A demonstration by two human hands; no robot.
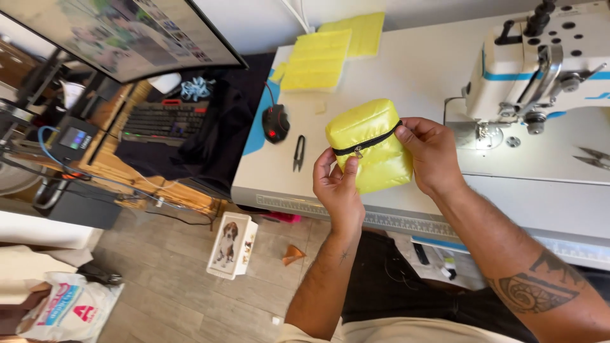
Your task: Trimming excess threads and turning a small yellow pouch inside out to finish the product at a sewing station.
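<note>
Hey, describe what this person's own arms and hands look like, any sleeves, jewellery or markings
Both forearms are bare, with no sleeves, gloves, watch or rings in view. The right forearm carries a large dark tattoo with a spiral pattern and pointed shapes. The left forearm has a small dark mark below the wrist. The left hand and right hand are bare, nails short.

Left hand: raised in front of the body, palm turned towards the camera, fingers curled up, thumb pressed forward in a pinch.
Right hand: to the right and slightly farther, back facing the camera, fingers bent in a closed grip.
Forearms: both bare, rising from the near edge; the right one tattooed.
</note>
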